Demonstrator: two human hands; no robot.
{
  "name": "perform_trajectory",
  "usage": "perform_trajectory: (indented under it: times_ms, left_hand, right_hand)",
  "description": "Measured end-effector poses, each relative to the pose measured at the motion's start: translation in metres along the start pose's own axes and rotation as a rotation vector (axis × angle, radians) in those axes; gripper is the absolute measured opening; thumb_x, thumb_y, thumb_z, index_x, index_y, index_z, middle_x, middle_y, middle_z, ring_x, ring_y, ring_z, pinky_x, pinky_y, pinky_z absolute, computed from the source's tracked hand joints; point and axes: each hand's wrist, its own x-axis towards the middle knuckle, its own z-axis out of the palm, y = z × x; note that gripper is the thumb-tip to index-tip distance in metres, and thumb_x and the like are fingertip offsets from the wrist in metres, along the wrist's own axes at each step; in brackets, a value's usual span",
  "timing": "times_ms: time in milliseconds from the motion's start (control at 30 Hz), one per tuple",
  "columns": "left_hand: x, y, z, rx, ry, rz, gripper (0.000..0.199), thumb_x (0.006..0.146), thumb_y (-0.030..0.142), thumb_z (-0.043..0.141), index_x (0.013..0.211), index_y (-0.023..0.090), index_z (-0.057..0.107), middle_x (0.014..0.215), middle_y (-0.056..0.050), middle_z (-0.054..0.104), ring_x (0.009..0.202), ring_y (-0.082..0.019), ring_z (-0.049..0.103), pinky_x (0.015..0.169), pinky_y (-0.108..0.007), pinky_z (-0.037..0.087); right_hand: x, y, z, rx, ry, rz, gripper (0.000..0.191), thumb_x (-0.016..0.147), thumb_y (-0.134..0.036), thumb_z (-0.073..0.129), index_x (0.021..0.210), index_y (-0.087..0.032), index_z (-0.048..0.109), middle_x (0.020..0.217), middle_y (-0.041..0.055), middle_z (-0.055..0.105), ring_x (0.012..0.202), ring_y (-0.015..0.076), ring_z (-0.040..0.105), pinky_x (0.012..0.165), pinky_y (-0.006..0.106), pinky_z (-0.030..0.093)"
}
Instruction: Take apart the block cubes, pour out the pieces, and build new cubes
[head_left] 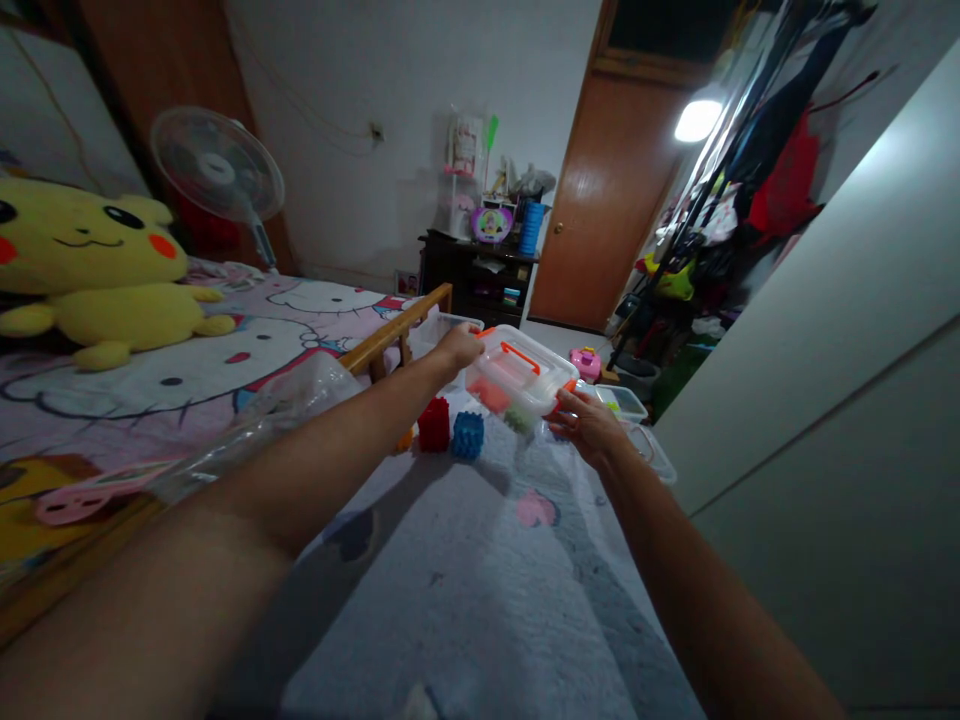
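Note:
A clear plastic storage box with an orange handle and orange latches is held out over the cloth-covered surface, its lid tilted toward me. My left hand grips its left end, fingers closed at the orange latch. At the opposite end, my right hand has its fingers closed around the near right corner. Reddish and greenish shapes show through or beneath the box; I cannot tell which. Just left of it stand a red bumpy block and a blue bumpy block, with an orange piece partly hidden by my left forearm.
More clear containers lie to the right, beside a white cabinet. A wooden bed rail runs along the left, with a clear plastic bag over it. Behind are a yellow plush toy, a fan and a pink case.

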Motion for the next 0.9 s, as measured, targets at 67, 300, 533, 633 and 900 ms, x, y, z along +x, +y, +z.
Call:
perform_trajectory:
  times_ms: [67,300,533,633,900]
  left_hand:
    - [0.013,-0.007,0.004,0.029,0.016,-0.021,0.033,0.060,0.003,0.062,0.092,0.014,0.062,0.079,-0.004,0.062,0.072,-0.018,0.055,0.066,-0.028,0.040]
    - [0.048,-0.029,0.016,0.176,0.021,-0.087,0.040,0.059,0.004,0.062,0.097,0.016,0.064,0.088,-0.003,0.067,0.086,-0.020,0.060,0.070,-0.026,0.044]
    - [0.063,-0.052,0.027,0.291,-0.022,-0.051,0.036,0.062,0.001,0.058,0.094,0.013,0.070,0.087,-0.006,0.072,0.087,-0.022,0.065,0.071,-0.025,0.048]
    - [0.064,-0.058,0.034,0.315,-0.043,-0.017,0.040,0.063,0.001,0.058,0.099,0.011,0.072,0.091,-0.007,0.074,0.089,-0.022,0.067,0.075,-0.025,0.049]
    - [0.063,-0.066,0.059,0.357,-0.092,0.081,0.047,0.064,0.003,0.057,0.108,0.011,0.071,0.111,-0.010,0.073,0.098,-0.021,0.066,0.082,-0.026,0.050]
  right_hand:
    - [0.010,0.005,0.005,-0.001,-0.009,0.015,0.018,0.082,-0.028,0.073,0.092,-0.018,0.062,0.077,0.0014,0.071,0.060,0.0124,0.068,0.049,0.020,0.055]
    - [0.035,0.023,0.017,0.010,0.063,0.090,0.009,0.087,-0.023,0.068,0.088,-0.018,0.060,0.071,0.0002,0.070,0.056,0.0120,0.067,0.049,0.020,0.055]
    - [0.040,0.048,0.024,0.106,0.102,0.163,0.013,0.083,-0.022,0.072,0.081,-0.017,0.061,0.064,0.0002,0.069,0.058,0.0137,0.069,0.049,0.020,0.055]
    - [0.042,0.062,0.029,0.128,0.127,0.173,0.016,0.079,-0.023,0.076,0.082,-0.017,0.061,0.065,-0.0005,0.069,0.057,0.0134,0.069,0.049,0.020,0.055]
    - [0.048,0.096,0.046,0.280,0.289,0.098,0.029,0.068,-0.025,0.084,0.084,-0.018,0.061,0.065,-0.0019,0.070,0.058,0.0144,0.069,0.050,0.021,0.053]
